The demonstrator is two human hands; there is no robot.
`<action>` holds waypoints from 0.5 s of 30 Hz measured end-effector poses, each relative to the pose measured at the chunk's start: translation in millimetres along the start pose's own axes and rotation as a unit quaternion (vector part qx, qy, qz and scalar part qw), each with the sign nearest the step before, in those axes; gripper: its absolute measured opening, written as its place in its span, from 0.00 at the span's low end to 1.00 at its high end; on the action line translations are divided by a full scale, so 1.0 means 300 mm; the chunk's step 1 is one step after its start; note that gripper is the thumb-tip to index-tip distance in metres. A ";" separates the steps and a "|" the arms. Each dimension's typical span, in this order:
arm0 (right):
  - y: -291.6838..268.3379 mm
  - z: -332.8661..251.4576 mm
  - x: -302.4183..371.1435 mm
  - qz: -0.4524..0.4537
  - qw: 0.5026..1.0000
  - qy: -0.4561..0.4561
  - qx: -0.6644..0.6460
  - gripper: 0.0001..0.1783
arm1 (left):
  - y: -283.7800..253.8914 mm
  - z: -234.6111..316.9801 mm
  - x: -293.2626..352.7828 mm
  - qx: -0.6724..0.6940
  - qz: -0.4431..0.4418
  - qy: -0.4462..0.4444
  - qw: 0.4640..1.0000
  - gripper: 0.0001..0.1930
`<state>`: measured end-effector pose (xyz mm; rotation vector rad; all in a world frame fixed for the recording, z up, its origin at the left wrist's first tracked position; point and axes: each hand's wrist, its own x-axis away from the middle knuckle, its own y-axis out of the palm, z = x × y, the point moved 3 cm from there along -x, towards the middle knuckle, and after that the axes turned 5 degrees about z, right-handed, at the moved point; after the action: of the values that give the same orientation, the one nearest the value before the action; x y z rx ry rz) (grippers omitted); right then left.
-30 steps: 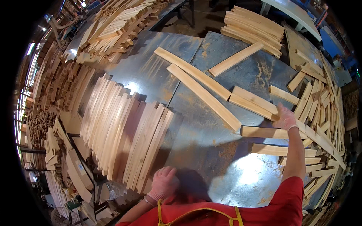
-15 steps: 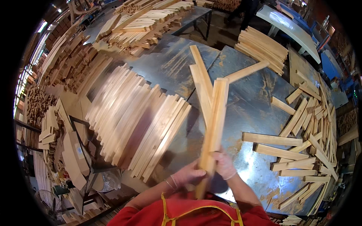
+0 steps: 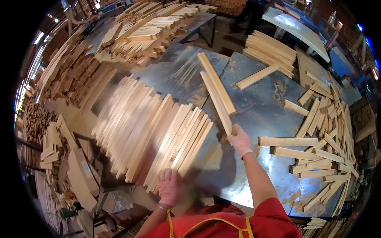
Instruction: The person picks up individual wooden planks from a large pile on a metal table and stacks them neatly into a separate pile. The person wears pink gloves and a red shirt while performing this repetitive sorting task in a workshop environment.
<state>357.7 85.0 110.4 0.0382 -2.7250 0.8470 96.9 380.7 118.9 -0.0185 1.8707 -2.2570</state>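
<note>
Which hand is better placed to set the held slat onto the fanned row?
Right. The right hand already grips the slat by its near end; the left hand rests empty on the row.

A grey metal table [image 3: 262,115] carries wooden slats — a fanned row [image 3: 154,135] at left, scattered pieces [image 3: 317,150] at right, a stack [image 3: 270,49] beyond.

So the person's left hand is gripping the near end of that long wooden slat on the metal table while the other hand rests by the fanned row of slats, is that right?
Not quite: the head view shows the right hand gripping the near end of the long wooden slat on the metal table. The left hand rests by the fanned row of slats.
</note>
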 end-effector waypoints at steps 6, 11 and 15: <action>-0.218 0.083 0.297 -0.088 0.958 -0.181 -0.203 0.40 | -0.039 0.309 -0.250 0.209 -0.070 0.060 0.973 0.41; -0.396 0.197 0.327 -0.090 0.748 0.045 -0.657 0.46 | 0.043 0.658 -0.697 0.200 -0.048 0.216 0.954 0.37; -0.618 0.287 0.235 -0.069 0.731 0.062 -0.675 0.38 | 0.231 0.807 -1.083 0.152 -0.001 0.216 0.964 0.31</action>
<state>287.8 -112.3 164.6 -0.1121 -2.4689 -1.2138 459.7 188.6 138.7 0.5612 1.6681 -2.6895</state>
